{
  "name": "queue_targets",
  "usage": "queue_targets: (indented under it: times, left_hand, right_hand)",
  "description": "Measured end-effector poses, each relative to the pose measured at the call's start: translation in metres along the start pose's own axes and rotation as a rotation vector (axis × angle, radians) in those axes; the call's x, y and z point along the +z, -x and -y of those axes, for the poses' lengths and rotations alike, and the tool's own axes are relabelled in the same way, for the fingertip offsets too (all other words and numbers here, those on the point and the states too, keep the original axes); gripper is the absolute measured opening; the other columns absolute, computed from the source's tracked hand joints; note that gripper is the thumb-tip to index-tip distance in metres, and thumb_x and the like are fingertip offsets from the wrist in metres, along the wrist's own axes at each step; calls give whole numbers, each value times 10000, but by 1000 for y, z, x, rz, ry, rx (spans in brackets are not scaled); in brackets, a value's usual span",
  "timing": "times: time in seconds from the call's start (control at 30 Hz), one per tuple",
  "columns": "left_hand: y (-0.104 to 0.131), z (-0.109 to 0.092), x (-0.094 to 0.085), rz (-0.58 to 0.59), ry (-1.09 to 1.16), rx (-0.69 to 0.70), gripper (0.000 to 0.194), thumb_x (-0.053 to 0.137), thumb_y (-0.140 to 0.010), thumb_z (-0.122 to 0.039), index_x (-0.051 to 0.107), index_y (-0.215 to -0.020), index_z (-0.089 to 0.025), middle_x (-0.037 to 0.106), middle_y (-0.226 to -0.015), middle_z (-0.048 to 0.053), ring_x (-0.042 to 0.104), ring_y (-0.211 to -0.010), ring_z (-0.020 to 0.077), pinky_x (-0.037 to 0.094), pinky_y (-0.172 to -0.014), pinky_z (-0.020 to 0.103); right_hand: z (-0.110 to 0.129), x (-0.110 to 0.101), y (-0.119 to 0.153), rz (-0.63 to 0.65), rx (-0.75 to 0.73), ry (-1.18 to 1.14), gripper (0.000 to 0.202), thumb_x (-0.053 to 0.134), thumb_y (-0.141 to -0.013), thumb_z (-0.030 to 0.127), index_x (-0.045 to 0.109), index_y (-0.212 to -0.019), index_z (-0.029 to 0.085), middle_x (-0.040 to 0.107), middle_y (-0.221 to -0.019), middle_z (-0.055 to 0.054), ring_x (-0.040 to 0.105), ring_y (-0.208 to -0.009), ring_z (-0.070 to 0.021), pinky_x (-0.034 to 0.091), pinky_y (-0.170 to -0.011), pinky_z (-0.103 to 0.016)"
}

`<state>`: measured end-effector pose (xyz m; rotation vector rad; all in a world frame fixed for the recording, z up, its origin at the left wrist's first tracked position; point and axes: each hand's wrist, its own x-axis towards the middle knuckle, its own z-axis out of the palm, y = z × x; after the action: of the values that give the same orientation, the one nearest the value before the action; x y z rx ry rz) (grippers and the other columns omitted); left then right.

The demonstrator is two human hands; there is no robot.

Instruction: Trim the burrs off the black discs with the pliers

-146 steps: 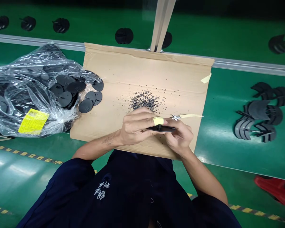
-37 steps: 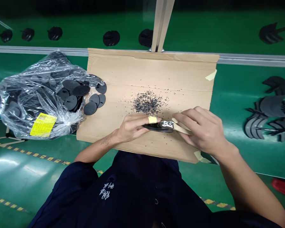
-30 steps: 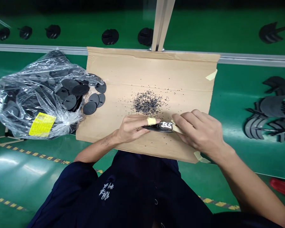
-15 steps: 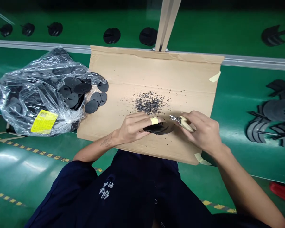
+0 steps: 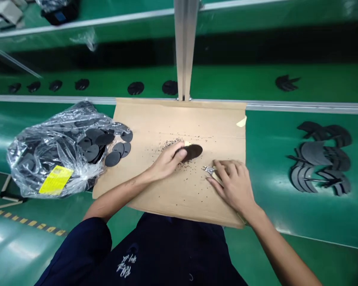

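"While I look at the bits, what does the left hand (image 5: 169, 159) have?"

"One black disc (image 5: 193, 152), over the middle of the cardboard sheet (image 5: 214, 121). That grip is pinching the disc by its left edge, thumb in front."

"And the right hand (image 5: 235, 184)?"

"It's over the right part of the cardboard sheet, at the small nippers (image 5: 209, 170). Their metal head points left; the pale handles run back under the fingers. Thumb and forefinger are parted, one on each side. Whether that grip presses on the handles, I can't tell."

"The bits (image 5: 167, 145) are tiny and black, scattered around the disc, with stray ones nearer the person. What about the edges?"

"On the left there's a clear plastic bag (image 5: 52, 131) full of dark discs, a yellow label (image 5: 56, 180) on its near side. A few loose discs (image 5: 112, 159) lie beside it on the cardboard sheet."

"Right side?"

"Curved black parts (image 5: 314, 153) sit grouped on the green tabletop (image 5: 268, 159), well apart from the nippers. Beyond the cardboard sheet, a metal post (image 5: 185, 51) stands by its far edge."
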<state>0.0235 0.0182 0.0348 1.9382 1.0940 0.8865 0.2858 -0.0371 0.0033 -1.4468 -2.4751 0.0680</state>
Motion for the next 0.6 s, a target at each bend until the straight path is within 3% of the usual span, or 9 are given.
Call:
queue_targets:
  times: [0.1, 0.27, 0.37, 0.47, 0.6]
  left_hand:
    - [-58, 7, 1, -17, 1, 19, 560, 195, -1090, -501, 630, -1077, -149, 661, -977, 88, 624, -937, 186, 520, -868, 335]
    - [-176, 13, 18, -2, -487, 218, 366, 411, -1058, -326, 569, -1336, -147, 619, -1262, 161, 557, -1189, 287, 459, -1051, 466]
    - [-226, 13, 32, 155, -765, 62, 411, 445, -1008, -170, 521, -1410, -137, 537, -1424, 205, 492, -1329, 349, 399, -1127, 541]
    - [-248, 12, 38, 272, -862, -103, 423, 440, -957, -67, 561, -1359, -118, 590, -1363, 224, 529, -1333, 360, 367, -1151, 616]
    - [-236, 7, 32, 286, -879, -55, 390, 480, -958, -110, 581, -1334, -131, 532, -1482, 217, 481, -1416, 356, 351, -1185, 626]
  right_hand:
    - [-4, 0, 6, -46, 11, -87, 556, 497, -996, 520, 539, -1419, 163, 615, -1236, -203, 506, -1253, -387, 467, -1024, -602]
    - [-10, -8, 18, -107, 99, -235, 467, 516, -996, 467, 539, -1408, 248, 603, -1303, -169, 499, -1348, -382, 501, -1043, -624]
    - [-18, -15, 19, -140, 134, -272, 398, 532, -990, 420, 577, -1353, 264, 613, -1292, -158, 544, -1315, -357, 521, -1032, -592]
    - [-42, -23, 5, -186, 144, -230, 353, 532, -987, 389, 625, -1281, 218, 626, -1280, -175, 588, -1257, -329, 544, -1001, -530]
    - [-112, -31, -48, -262, 286, -104, 265, 539, -966, 318, 706, -1132, 198, 681, -1177, -146, 649, -1120, -272, 557, -945, -432]
